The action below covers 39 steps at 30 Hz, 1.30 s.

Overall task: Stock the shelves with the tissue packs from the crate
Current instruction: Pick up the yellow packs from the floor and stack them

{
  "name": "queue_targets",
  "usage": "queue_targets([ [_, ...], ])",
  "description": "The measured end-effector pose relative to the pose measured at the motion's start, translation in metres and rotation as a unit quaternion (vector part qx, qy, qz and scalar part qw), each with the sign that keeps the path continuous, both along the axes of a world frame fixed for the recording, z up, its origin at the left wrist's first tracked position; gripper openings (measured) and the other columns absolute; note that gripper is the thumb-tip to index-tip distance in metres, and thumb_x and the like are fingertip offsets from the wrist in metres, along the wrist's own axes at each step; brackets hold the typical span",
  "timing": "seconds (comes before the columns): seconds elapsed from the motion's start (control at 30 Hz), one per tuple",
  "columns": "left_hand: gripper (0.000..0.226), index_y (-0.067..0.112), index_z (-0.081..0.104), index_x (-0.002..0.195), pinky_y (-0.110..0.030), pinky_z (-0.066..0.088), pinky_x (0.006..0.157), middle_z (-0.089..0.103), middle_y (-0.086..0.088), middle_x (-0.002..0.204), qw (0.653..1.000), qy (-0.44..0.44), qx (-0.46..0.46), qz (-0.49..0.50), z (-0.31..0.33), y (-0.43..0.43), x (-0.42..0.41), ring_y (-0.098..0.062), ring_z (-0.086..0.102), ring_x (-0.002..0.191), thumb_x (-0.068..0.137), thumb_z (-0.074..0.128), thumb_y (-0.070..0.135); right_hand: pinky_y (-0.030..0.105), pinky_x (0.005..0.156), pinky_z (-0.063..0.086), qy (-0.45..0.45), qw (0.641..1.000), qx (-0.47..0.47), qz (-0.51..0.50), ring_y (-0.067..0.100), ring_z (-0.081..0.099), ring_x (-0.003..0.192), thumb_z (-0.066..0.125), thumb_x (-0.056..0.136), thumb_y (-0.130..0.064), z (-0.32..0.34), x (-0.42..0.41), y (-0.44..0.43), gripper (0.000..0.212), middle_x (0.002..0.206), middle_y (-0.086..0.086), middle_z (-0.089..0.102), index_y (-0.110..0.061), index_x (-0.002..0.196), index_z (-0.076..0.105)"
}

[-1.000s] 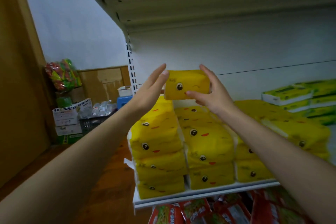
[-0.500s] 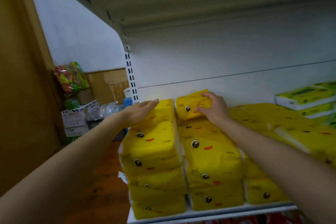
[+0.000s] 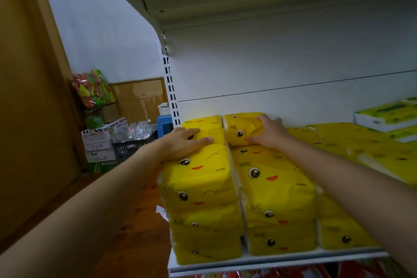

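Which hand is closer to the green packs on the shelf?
Right. The right hand grips a yellow tissue pack, left of the green packs; the left hand rests on the end stack, farther left.

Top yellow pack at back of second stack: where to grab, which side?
Grip the top tissue pack at its right end, fingers over the top, thumb on the front face, coming from front right as the right hand does. The back panel sits close behind, and the left stack under the left hand crowds its left end.
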State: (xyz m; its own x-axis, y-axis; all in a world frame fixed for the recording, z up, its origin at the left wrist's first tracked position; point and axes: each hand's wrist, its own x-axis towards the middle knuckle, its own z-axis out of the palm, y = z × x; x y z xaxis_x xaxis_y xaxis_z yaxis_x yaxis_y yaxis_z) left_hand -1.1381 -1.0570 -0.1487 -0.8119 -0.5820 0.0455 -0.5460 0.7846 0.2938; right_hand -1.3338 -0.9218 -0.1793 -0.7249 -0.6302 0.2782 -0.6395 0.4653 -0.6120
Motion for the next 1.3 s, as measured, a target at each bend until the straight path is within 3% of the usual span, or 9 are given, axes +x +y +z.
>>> queue_targets([
  [0.2,0.069,0.024,0.03,0.146,-0.043,0.022,0.114,0.024,-0.007,0.154,0.997,0.076,-0.005,-0.027,0.008,0.0,0.018,-0.026,0.024,0.141,0.087,0.042,0.058,0.039,0.106,0.029,0.063,0.998,-0.009,-0.028,0.035,0.019,0.138,0.066,0.083,-0.026,0.019,0.014,0.024,0.077,0.152,0.017,0.008,-0.027,0.146,0.022],
  [0.3,0.071,0.022,0.03,0.146,-0.04,0.026,0.11,0.028,-0.006,0.153,0.991,0.124,0.001,-0.047,0.008,0.003,0.039,-0.025,0.03,0.138,0.086,0.041,0.058,0.034,0.109,0.024,0.087,0.99,-0.102,0.036,0.027,0.02,0.139,0.065,0.084,-0.025,0.032,0.041,0.031,0.07,0.151,0.012,0.018,-0.026,0.144,0.028],
  [0.4,0.071,0.024,0.027,0.146,-0.039,0.029,0.108,0.029,-0.002,0.153,0.984,0.174,-0.019,-0.042,0.006,0.004,0.067,-0.023,0.031,0.138,0.085,0.041,0.058,0.019,0.104,0.021,0.121,0.97,-0.171,0.124,0.016,0.026,0.137,0.064,0.086,-0.026,0.046,0.085,0.035,0.062,0.147,0.004,0.031,-0.024,0.141,0.035],
  [0.53,0.079,0.032,0.021,0.147,-0.04,0.032,0.107,0.031,0.005,0.152,0.956,0.288,-0.05,-0.032,-0.01,0.008,0.119,-0.017,0.032,0.138,0.082,0.043,0.069,0.01,0.098,0.02,0.155,0.942,-0.185,0.235,0.006,0.031,0.132,0.066,0.084,-0.03,0.049,0.155,0.03,0.063,0.143,-0.006,0.036,-0.028,0.139,0.037],
  [0.73,0.085,0.033,0.012,0.149,-0.032,0.046,0.088,0.044,-0.004,0.143,0.939,0.203,-0.263,0.091,-0.068,-0.025,0.227,-0.021,0.05,0.122,0.079,0.032,0.077,0.024,0.111,0.018,0.193,0.911,-0.099,0.35,0.005,0.018,0.139,0.069,0.076,-0.046,0.027,0.255,-0.014,0.082,0.151,-0.007,0.023,-0.038,0.143,0.023],
  [0.9,0.088,0.022,0.024,0.148,-0.034,0.051,0.073,0.06,-0.014,0.123,0.931,0.153,-0.28,0.175,-0.156,-0.068,0.335,-0.03,0.062,0.101,0.08,0.029,0.078,0.035,0.112,0.028,0.186,0.873,-0.072,0.445,0.014,0.023,0.139,0.067,0.078,-0.049,-0.063,0.329,-0.078,0.085,0.151,-0.003,0.023,-0.037,0.145,0.017],
  [1.0,0.087,0.019,0.034,0.145,-0.034,0.053,0.063,0.064,-0.012,0.115,0.943,0.114,-0.249,0.191,-0.226,-0.082,0.382,-0.031,0.066,0.09,0.076,0.027,0.072,0.04,0.111,0.031,0.118,0.882,-0.049,0.455,0.015,0.025,0.139,0.067,0.076,-0.049,-0.154,0.36,-0.119,0.086,0.15,-0.001,0.025,-0.037,0.144,0.017],
  [1.2,0.08,0.013,0.05,0.135,-0.028,0.051,0.047,0.069,-0.007,0.094,0.966,0.017,-0.146,0.215,-0.359,-0.112,0.44,-0.027,0.069,0.072,0.078,0.036,0.067,0.029,0.112,0.025,-0.022,0.9,0.071,0.43,0.017,0.026,0.139,0.074,0.074,-0.04,-0.319,0.41,-0.179,0.089,0.148,0.004,0.025,-0.035,0.144,0.018],
  [1.3,0.081,0.014,0.054,0.131,-0.031,0.053,0.051,0.069,-0.007,0.098,0.965,-0.004,-0.113,0.236,-0.41,-0.139,0.453,-0.028,0.07,0.076,0.074,0.036,0.068,0.027,0.11,0.023,-0.055,0.904,0.114,0.408,0.019,0.023,0.139,0.074,0.074,-0.041,-0.372,0.431,-0.209,0.09,0.147,0.006,0.025,-0.031,0.145,0.02],
])
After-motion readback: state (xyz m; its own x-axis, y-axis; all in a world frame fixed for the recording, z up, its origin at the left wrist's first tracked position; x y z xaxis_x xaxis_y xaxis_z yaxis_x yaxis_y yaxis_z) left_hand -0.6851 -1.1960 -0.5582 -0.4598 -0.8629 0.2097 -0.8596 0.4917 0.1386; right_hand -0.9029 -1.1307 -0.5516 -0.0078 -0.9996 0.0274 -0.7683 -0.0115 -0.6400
